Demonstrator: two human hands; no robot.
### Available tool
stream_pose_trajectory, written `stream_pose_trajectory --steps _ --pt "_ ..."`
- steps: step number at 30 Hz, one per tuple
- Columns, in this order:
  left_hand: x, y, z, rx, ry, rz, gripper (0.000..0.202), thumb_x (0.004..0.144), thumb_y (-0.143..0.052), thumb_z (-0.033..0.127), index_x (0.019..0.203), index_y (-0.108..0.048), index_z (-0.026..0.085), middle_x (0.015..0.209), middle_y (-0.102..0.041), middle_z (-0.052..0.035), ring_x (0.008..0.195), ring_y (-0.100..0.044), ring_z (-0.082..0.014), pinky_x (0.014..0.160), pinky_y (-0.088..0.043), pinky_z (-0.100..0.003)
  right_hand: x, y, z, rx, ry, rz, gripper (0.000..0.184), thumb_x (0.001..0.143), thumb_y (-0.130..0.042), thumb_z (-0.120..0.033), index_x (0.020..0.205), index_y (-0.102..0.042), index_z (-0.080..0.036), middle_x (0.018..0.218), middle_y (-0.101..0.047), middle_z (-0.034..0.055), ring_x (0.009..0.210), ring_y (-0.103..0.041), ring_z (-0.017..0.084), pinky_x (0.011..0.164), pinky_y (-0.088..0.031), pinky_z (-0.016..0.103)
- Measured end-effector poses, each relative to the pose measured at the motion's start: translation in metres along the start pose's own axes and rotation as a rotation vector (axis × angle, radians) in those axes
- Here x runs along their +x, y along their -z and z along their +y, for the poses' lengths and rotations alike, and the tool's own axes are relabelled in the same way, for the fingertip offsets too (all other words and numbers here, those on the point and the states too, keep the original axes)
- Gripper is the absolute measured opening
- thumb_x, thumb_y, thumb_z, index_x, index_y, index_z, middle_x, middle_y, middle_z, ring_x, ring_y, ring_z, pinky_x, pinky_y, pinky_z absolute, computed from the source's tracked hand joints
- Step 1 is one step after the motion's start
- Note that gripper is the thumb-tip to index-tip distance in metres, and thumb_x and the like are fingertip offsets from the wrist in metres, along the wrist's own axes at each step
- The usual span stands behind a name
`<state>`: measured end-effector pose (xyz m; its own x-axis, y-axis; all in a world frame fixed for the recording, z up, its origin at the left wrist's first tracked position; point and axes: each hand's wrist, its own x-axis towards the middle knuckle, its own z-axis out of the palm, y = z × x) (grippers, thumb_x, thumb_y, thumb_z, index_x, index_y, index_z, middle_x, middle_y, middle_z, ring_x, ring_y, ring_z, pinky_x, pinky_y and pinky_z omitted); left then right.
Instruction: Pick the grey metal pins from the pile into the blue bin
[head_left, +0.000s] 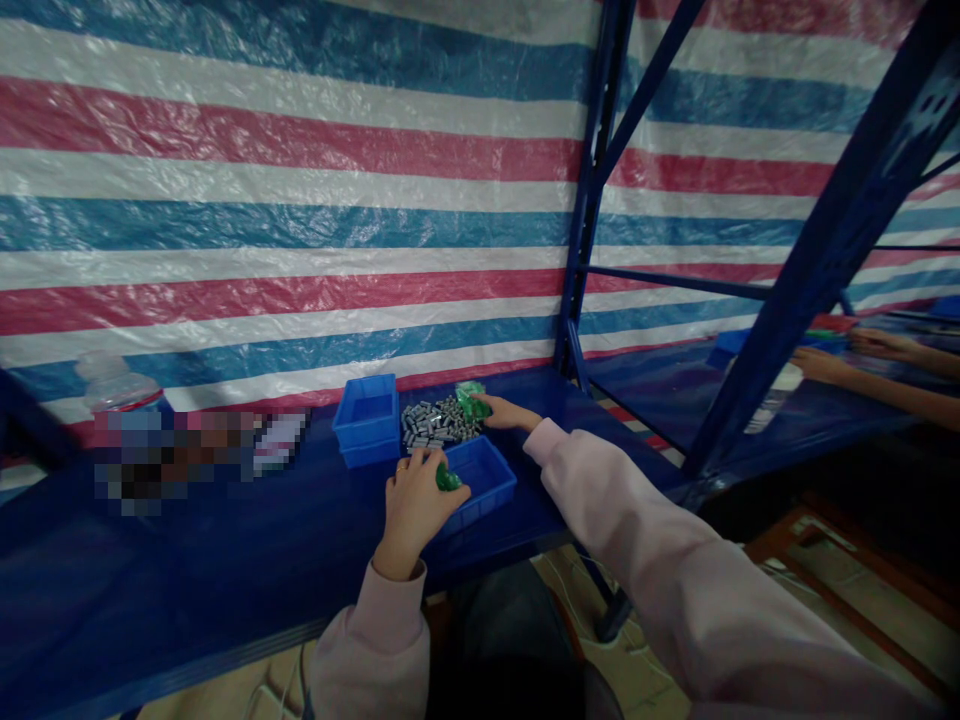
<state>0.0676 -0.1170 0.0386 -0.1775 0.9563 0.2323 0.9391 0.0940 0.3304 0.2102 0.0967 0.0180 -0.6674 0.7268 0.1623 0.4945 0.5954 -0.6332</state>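
My left hand [417, 502] is over the left side of an open blue plastic bin [491, 468], its fingers curled round a small shiny green plastic piece [448, 478]. My right hand [510, 412] reaches to the far side of that bin. Its fingertips are closed on a crinkled green plastic packet [471, 400], whose contents I cannot make out. Under and beside the packet lies a heap of small silvery metal cylinders [431, 425]. The heap sits behind the blue bin, close to my left fingers.
Two stacked blue bins [366, 425] stand left of the heap on the blue table [300, 540]. A clear bottle [120, 385] and a phone-like slab [281, 440] are farther left. A blue metal post [795, 260] rises at right. Beyond it, another person's hands [821, 365] work near bins.
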Motion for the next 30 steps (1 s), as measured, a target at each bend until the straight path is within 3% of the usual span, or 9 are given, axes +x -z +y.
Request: stream_pose_trajectory --steps 9,13,19,24,27,30 --pt "0.0 -0.001 -0.001 -0.023 -0.006 0.011 0.026 0.068 -0.06 0.041 0.087 -0.053 0.026 0.105 -0.054 -0.0007 0.099 -0.048 -0.0249 0.076 -0.039 -0.037 -0.005 -0.005 -0.01 -0.291 -0.139 0.043 0.051 0.074 -0.061 -0.025 0.123 -0.055 -0.014 0.119 -0.061 0.0127 0.107 -0.058 0.027 0.09 -0.044 0.032" --pt "0.0 0.0 0.0 -0.018 0.006 0.001 0.027 0.068 -0.06 0.041 0.088 -0.053 0.026 0.106 -0.054 -0.0011 0.1 -0.048 -0.0247 0.077 -0.038 -0.036 -0.009 -0.003 -0.013 -0.359 -0.179 0.137 0.035 0.083 -0.05 -0.031 0.113 -0.062 -0.018 0.112 -0.065 0.0104 0.103 -0.06 0.025 0.083 -0.045 0.029" --pt "0.0 0.001 0.0 -0.006 0.008 -0.011 0.029 0.068 -0.06 0.042 0.091 -0.053 0.026 0.106 -0.054 -0.0016 0.099 -0.048 -0.0248 0.076 -0.038 -0.035 -0.012 0.011 -0.018 -0.245 -0.176 0.385 0.028 0.086 -0.043 -0.022 0.095 -0.068 -0.013 0.092 -0.07 0.01 0.084 -0.064 0.019 0.074 -0.043 0.024" --pt "0.001 -0.001 -0.001 0.0 0.001 0.007 0.028 0.068 -0.059 0.041 0.09 -0.053 0.026 0.105 -0.054 -0.0013 0.098 -0.049 -0.0246 0.075 -0.039 -0.036 -0.034 0.019 -0.048 -0.035 -0.089 0.565 0.025 0.083 -0.045 -0.023 0.083 -0.068 -0.012 0.078 -0.069 0.006 0.07 -0.062 0.016 0.063 -0.042 0.021" --pt "0.001 -0.002 -0.001 -0.001 0.002 0.007 0.029 0.068 -0.059 0.043 0.09 -0.054 0.025 0.104 -0.054 -0.0016 0.097 -0.049 -0.0248 0.075 -0.039 -0.036 -0.057 0.019 -0.073 0.032 -0.038 0.535 0.023 0.081 -0.048 -0.025 0.08 -0.068 -0.013 0.067 -0.066 0.0028 0.06 -0.059 0.013 0.055 -0.039 0.02" --pt "0.001 -0.002 -0.001 -0.002 0.005 0.012 0.03 0.068 -0.059 0.043 0.091 -0.054 0.025 0.105 -0.055 -0.0017 0.098 -0.049 -0.0251 0.076 -0.039 -0.037 -0.079 0.014 -0.093 -0.016 0.006 0.418 0.02 0.079 -0.051 -0.025 0.075 -0.067 -0.013 0.057 -0.062 0.0003 0.052 -0.053 0.01 0.051 -0.034 0.019"
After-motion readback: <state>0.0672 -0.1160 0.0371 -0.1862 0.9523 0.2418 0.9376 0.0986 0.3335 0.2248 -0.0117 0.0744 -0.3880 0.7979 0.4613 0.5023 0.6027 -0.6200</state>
